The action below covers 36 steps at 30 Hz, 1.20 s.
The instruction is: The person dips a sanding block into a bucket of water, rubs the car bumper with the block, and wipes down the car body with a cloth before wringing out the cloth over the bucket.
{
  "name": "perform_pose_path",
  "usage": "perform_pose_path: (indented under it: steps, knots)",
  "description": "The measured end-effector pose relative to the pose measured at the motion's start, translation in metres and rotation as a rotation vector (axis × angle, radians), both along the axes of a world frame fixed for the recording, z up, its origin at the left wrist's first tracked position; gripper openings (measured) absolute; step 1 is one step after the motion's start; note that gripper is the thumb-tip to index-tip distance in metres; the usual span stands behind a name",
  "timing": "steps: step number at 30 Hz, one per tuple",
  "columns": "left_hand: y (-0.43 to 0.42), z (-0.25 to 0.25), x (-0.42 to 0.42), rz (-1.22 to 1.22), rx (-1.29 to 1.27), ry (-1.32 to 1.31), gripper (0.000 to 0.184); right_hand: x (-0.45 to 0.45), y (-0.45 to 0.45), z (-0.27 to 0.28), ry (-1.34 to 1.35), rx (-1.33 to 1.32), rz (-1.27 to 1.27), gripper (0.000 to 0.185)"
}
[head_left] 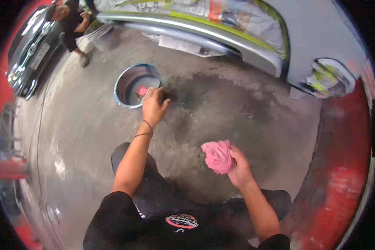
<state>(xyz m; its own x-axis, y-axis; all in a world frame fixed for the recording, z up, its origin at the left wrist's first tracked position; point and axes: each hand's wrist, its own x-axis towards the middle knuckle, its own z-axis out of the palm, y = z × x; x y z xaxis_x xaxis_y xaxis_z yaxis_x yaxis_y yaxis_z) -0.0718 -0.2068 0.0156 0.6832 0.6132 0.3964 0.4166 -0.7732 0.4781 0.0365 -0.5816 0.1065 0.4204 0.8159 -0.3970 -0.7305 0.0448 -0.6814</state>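
Observation:
My left hand reaches forward beside the near right rim of a round bucket. Its fingers are curled, and whatever may be in them is too dark and blurred to name. Inside the bucket is greyish water with a small red object in it, partly behind my fingers. A bunched pink cloth is gripped in my right hand, held up over the concrete floor in front of my right knee.
Ahead stands a grey car body panel with its opening masked by newspaper and yellow-green tape. A dark car and a person near another bucket are at the back left. The concrete floor has dark wet patches.

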Motion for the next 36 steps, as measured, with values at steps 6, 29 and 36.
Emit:
perform_pose_path:
  steps: [6, 29, 36]
  knots:
    - [0.051, -0.084, 0.031, 0.413, 0.082, 0.479, 0.047, -0.047, -0.016, 0.055, -0.09, -0.012, -0.154, 0.055]
    - [-0.139, -0.016, -0.049, -0.986, 0.167, 0.705, 0.015, 0.009, 0.211, -0.137, -1.6, -0.739, 0.844, 0.046]
    - [-0.162, -0.005, -0.067, -1.169, -0.038, 0.632, 0.016, 0.007, 0.12, -0.294, -1.246, -0.681, 1.381, 0.039]
